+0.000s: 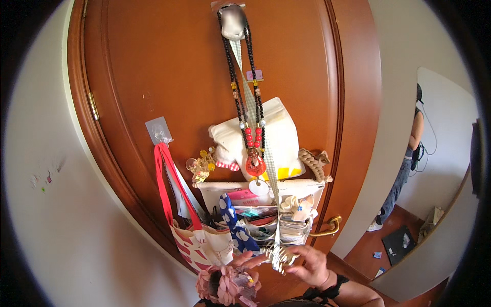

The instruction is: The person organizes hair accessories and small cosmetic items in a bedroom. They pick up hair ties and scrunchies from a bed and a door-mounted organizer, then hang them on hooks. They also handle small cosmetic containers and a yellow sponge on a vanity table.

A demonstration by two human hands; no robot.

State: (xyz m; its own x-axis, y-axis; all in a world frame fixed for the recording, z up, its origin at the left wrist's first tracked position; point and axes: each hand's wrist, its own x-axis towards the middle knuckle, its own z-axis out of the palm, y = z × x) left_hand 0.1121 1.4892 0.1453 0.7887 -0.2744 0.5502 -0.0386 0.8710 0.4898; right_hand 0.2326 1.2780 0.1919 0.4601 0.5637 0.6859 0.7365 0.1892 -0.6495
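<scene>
My right hand (pixel 312 264), with a black scrunchie on its wrist, grips the edge of a shiny striped claw-like hair accessory (pixel 281 259) at the lower end of a checked ribbon (pixel 249 96). Pink petal-like fabric flowers (pixel 226 286) cover much of my left hand (pixel 251 263), whose fingertips reach towards the shiny piece; whether they touch it or grip the flowers is unclear. Just above, a white fabric pocket organizer (pixel 262 187) holds small packets and hair accessories, with a blue polka-dot bow (pixel 238 226) at its front. Black bead necklaces (pixel 232 73) hang over the ribbon.
A red-handled tote bag (pixel 203 243) hangs from a clear adhesive hook (pixel 159 132) on the wooden door (pixel 161 76). A brass door handle (pixel 328 227) is right of the organizer. At the far right, a mirror (pixel 441 126) shows part of a person and items on the floor.
</scene>
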